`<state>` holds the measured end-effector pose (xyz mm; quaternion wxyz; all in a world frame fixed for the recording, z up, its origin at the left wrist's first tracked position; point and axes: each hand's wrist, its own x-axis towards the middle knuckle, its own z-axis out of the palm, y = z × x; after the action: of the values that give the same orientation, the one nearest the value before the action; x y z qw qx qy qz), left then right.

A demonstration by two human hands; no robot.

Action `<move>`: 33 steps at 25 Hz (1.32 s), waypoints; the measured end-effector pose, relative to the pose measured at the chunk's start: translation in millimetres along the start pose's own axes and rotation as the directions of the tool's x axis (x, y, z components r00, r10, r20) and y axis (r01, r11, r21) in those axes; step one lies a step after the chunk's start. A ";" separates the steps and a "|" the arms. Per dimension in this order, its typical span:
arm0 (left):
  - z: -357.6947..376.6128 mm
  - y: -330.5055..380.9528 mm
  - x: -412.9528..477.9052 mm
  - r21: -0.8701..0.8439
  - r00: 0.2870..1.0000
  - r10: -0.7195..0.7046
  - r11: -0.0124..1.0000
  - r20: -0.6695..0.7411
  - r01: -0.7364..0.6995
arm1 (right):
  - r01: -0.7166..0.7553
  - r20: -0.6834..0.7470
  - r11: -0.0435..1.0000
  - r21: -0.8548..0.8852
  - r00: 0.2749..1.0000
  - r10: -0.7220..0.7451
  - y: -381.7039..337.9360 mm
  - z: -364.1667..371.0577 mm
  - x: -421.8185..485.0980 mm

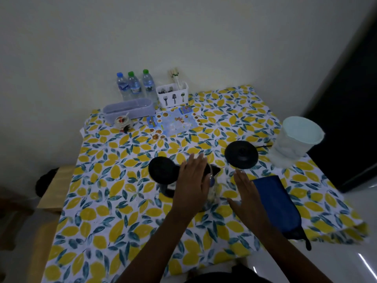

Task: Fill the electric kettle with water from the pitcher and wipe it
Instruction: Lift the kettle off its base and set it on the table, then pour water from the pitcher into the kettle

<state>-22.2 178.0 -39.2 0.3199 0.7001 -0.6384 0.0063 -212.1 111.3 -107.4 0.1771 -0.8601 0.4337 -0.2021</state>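
While both hands hover at the glass kettle, landmark for all places below:

Kettle (212,193): clear glass body, upright on the lemon-print tablecloth (122,217), mostly hidden under the left hand; black lid (163,170) flipped open to its left.

Left hand (191,180): flat over the kettle's top, fingers straight and spread, gripping nothing; contact with the rim impossible to tell.

Right hand (244,193): just right of the kettle, palm down, fingers extended and loose, holding nothing.

Pitcher (295,139): pale, translucent, well apart to the far right of the kettle, near the table's edge; seemingly water inside, level unclear.

Power base (241,154): black disc beyond the kettle and to its right, between kettle and pitcher, cord trailing toward the pitcher.

Blue cloth (275,203): folded, right of the kettle, just beside the right hand.

Stage, as a judgement: filling not begun, wiping not begun.

Risk, pitcher: close to the table's edge; a hurried reach likely to knock it off or slosh water.

Risk, power base: directly on the path from pitcher to kettle; drips during carrying likely to wet the contacts.

Risk, pour: wide pitcher mouth against a narrow kettle opening; too steep a tilt likely to flood the tablecloth.

Risk, kettle: glass, unheld; a push from the flat left hand likely to tip it.
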 end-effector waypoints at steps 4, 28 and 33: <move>59.9 39.4 35.6 -0.071 0.986 0.058 0.996 0.155 -0.048 | -0.131 -0.029 0.991 -0.033 0.991 0.130 60.4 -28.7 -5.1; 277.1 202.1 245.2 0.146 0.786 0.196 0.929 0.586 -0.340 | -0.627 0.296 0.493 0.604 0.750 0.592 335.5 -178.2 179.1; 272.8 187.4 238.6 0.155 0.751 0.289 0.875 0.594 -0.459 | -0.709 0.453 0.456 0.539 0.700 0.552 355.0 -164.0 169.4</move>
<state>-255.4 -155.0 -74.1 0.0068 0.5665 -0.8232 -0.0380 -442.0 -247.6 -104.6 0.5858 -0.5235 0.5945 -0.1714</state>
